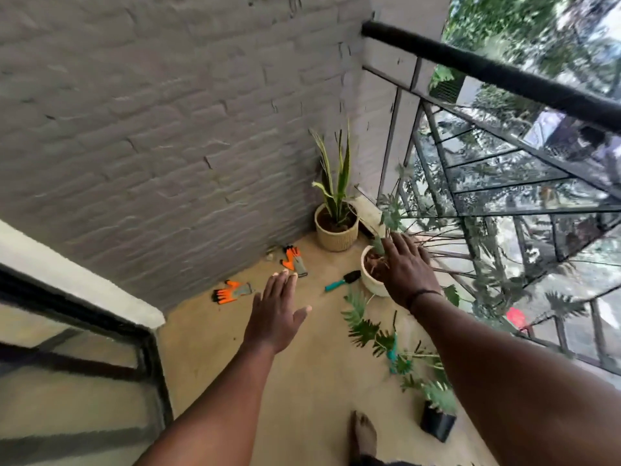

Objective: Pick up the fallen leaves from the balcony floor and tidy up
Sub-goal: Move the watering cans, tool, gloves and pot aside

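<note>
Both my arms reach forward over the tan balcony floor (302, 381). My left hand (275, 311) hovers with fingers straight and holds nothing. My right hand (406, 267) is spread flat above a white pot (371, 284) with brown dry matter in it, also empty. Green fern-like leaves (364, 326) lie on the floor below my right forearm. Two orange and grey gloves (294, 260) (232, 292) lie by the wall. A small trowel (342, 280) with a teal handle lies between the gloves and the white pot.
A snake plant in a beige ribbed pot (336, 230) stands in the corner. A small plant in a black pot (437, 420) sits near my bare foot (363, 435). Grey brick wall (168, 129) on the left, black railing (504, 79) on the right.
</note>
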